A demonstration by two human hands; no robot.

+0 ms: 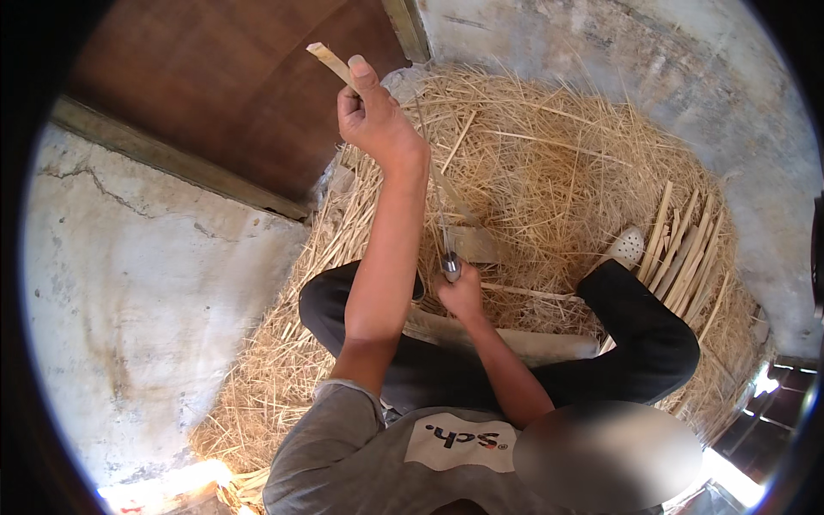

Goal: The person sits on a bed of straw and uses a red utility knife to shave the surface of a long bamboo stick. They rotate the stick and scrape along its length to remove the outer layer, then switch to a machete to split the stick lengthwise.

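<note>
My left hand (378,120) is raised at the far left, its fingers closed and thumb up around a pale bamboo strip (326,62). One end of the strip sticks out beyond the thumb; part of its length is hidden by the hand and wrist. Lower down, between my bent legs, my right hand (462,293) grips the handle of a knife with a metal collar (451,264). Its thin blade (443,219) points away from me, over the straw. Close to the collar lies a flat brownish wooden block (481,246).
Straw and thin shavings (549,163) cover the floor. Several split strips (687,249) lie in a bundle at the right, by a light perforated shoe (629,245). A thick pale pole (532,343) lies by my legs. Walls (146,283) and a brown door panel (249,86) enclose the corner.
</note>
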